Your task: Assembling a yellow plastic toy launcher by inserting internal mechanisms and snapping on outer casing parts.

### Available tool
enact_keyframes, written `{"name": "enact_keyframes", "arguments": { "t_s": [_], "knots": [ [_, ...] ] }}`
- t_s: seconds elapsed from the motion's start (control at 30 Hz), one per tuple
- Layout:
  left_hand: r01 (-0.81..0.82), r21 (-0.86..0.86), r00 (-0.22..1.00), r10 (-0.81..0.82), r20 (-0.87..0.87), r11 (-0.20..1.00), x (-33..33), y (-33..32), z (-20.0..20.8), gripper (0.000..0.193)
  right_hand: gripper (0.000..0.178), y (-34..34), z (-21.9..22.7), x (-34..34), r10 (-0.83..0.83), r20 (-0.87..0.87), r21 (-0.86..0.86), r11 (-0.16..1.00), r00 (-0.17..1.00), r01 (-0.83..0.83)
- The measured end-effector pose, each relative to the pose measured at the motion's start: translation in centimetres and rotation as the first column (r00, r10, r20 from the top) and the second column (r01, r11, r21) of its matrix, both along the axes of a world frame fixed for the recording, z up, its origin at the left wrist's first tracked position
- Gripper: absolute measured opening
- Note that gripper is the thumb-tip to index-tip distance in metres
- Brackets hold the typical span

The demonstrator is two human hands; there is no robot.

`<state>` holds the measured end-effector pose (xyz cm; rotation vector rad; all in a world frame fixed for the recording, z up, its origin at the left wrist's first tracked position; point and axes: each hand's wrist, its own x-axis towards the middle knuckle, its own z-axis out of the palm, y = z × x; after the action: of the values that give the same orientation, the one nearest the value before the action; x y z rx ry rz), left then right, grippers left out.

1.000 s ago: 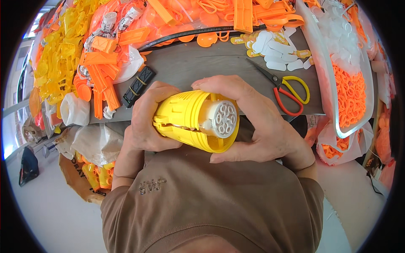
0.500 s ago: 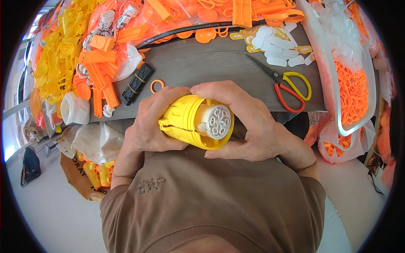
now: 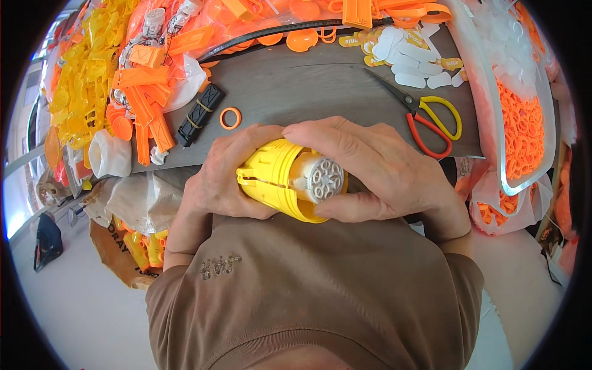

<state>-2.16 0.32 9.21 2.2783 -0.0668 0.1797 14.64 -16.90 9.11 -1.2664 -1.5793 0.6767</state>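
- Well, in the head view the yellow shell sat mid-frame, tipped so the pale insert inside it faced right.
- Its left end was in the left hand, which was curled firmly round it; a slip there, I thought, could let the whole piece drop toward the brown shirt.
- The right hand was half open, fingers over the front rim and thumb below; how hard it pressed, I couldn't tell.
- A dark gap ran along the shell's side; uneven squeezing might have sprung it wider or left the edges out of line.
- The insert showed space around it within the rim, so tilting could have set it crooked.
- Above the hands, an orange ring lay loose on the grey table; a stray knuckle could have sent it rolling.
- Right of centre, the scissors had their handles near the table's edge, where a swinging forearm might have knocked them off.
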Motion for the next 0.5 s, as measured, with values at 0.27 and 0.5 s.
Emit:
{"name": "enact_keyframes", "arguments": {
  "t_s": [0.27,0.5],
  "knots": [
    [-0.007,-0.153,0.976,-0.027,-0.215,0.988,0.0,-0.1,-0.3,0.075,0.063,0.1,-2.5,0.1,-0.015,-0.056,0.072,0.997,0.998,0.019],
    [-0.065,-0.353,0.988,0.01,-0.154,0.933,0.6,-0.5,-0.5,0.096,0.059,0.1,-3.0,0.1,-0.104,-0.043,0.067,0.992,0.994,0.107]
  ]
}}
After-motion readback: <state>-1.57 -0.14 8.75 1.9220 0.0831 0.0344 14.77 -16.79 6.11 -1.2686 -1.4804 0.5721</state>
